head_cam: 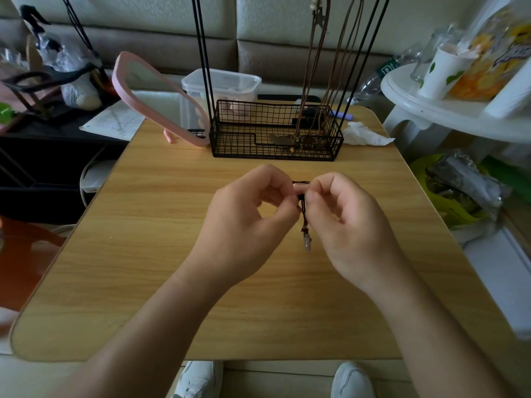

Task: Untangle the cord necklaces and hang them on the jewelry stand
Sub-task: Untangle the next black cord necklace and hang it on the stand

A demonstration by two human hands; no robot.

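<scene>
Over the middle of the wooden table point(143, 254), my left hand point(244, 216) and my right hand point(350, 219) meet at the fingertips. Both pinch a bunched dark cord necklace point(303, 208). A small pale crystal pendant point(307, 242) hangs below the cord, between my hands. The black wire jewelry stand point(275, 130) sits at the far side of the table. Brown cord necklaces point(342, 67) hang from its upper part, which is cut off by the frame, and their pendants rest in its basket.
A pink-framed mirror point(155, 96) leans left of the stand, a clear plastic box point(224, 81) behind it. A crumpled tissue point(365, 135) lies right of the basket. At the right stands a white side table point(448, 110) with a paper cup and snack bag.
</scene>
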